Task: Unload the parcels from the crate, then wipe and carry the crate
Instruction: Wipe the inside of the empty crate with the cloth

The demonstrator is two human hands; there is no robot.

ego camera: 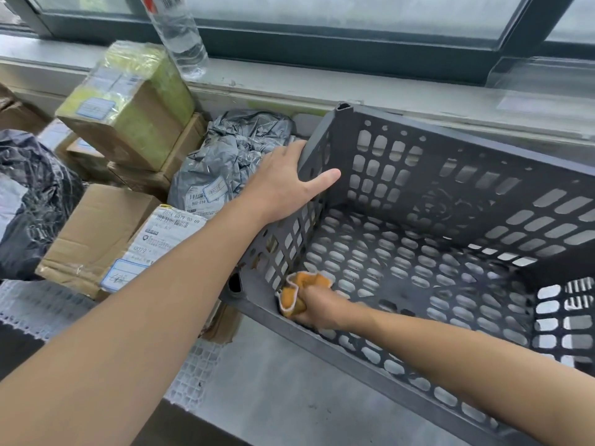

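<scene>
Crate (338, 140) of dark grey perforated plastic on a grey table (273, 397) below the windowsill (322, 88); inside, right hand (322, 312) clenched round crumpled orange cloth (301, 288) in the near-left corner. At the left wall's rim, left hand (286, 188) clasping, thumb inside. Cardboard and crinkled-plastic parcels (96, 226) piled alongside, left.

Grey worktop (273, 391) filled the lower centre, and the dark slotted crate (450, 175) sat on it at right. At lower left, a cardboard box (93, 233) overlapped a white lattice panel (38, 304).
</scene>
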